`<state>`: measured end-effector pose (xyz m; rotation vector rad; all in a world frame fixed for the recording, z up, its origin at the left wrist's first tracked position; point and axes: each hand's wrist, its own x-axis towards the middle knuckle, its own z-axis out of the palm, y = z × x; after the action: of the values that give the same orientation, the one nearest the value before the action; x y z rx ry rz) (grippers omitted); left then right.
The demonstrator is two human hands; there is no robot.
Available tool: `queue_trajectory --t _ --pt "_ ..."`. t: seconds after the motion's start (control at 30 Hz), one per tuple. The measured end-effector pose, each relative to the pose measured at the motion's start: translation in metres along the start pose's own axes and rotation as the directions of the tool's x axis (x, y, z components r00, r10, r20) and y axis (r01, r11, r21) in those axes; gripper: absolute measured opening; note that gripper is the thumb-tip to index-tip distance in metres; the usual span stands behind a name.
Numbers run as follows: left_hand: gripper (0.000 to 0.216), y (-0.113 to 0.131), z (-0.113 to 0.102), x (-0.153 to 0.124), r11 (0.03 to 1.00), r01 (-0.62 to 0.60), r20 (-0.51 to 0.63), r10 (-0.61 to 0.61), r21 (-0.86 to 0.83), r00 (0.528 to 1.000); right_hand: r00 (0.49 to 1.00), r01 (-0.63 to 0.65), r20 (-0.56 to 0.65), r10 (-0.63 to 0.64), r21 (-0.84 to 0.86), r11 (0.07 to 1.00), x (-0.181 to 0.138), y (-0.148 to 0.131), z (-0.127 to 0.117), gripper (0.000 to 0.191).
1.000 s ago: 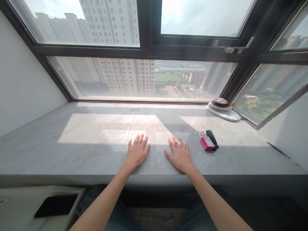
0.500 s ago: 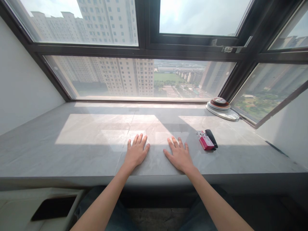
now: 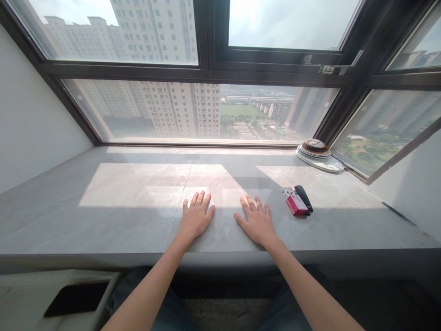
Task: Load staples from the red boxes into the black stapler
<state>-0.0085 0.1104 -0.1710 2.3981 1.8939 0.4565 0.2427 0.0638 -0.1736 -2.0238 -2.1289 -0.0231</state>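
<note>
Two bare hands are resting palms down near the front edge of a grey, marble-patterned tabletop beneath wide, dark-framed windows. The left hand and the right hand are lying apart from each other, thumbs pointing inward. On both, the fingers are spreading loosely, released and pointing toward the glass. Near the right hand, on its outer side and not touching it, a small pink and white box is lying on the tabletop. Along the far side of the box, a slim black object is lying close against it; it may be a stapler, but it is too small to be certain. In the back right corner, a stack of round, flat pieces in white and reddish brown is sitting beside the window frame. Sunlight is falling across the tabletop in bright, angular patches. Outside, tall pale buildings are rising on the left, and a green field is showing beyond them.
</note>
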Motion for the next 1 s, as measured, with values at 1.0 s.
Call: queue_trajectory --t 1.0 --pt "0.057 0.0005 0.0035 0.0064 1.0 -0.003 -0.018 0.004 0.023 1.0 1.0 -0.021 -0.008 0.021 0.047 0.999 0.0062 -0.0007 0.0036 0.068"
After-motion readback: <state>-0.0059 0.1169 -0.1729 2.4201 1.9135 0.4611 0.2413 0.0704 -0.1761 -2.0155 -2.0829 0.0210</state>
